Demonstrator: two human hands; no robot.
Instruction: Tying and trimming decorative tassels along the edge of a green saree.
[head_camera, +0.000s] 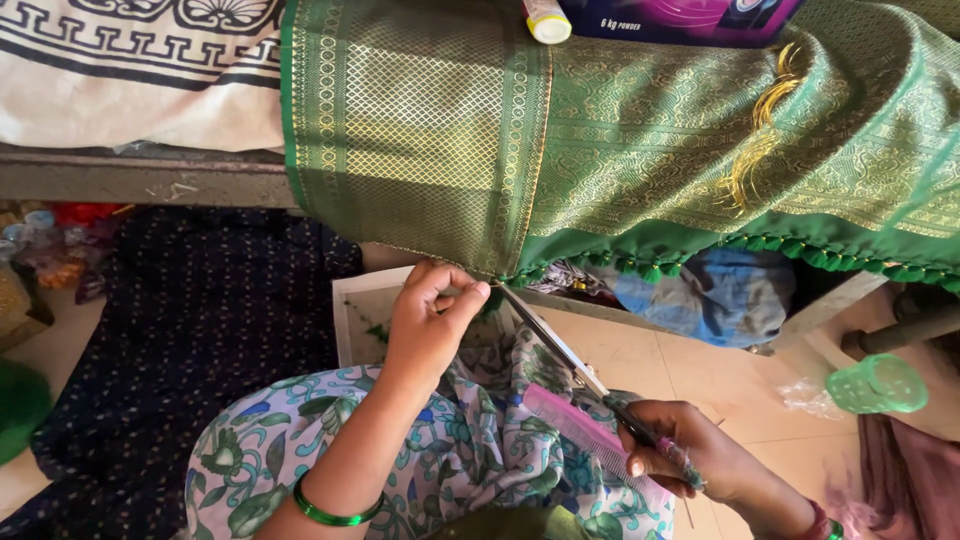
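Behind green sari (640, 150), purple box (680, 18), white yellow-capped tube (546, 20)

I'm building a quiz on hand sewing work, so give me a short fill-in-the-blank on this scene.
1. The right hand holds ____ that point up at the cloth's edge.
2. The left hand pinches the hem of the ____ patterned cloth.
3. A ____ comb lies on the lap.

Missing: scissors; green; pink

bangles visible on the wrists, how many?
2. A green bangle sits on the left forearm below the left hand; another green one shows at the frame edge by the right hand, which holds scissors. More may be hidden.
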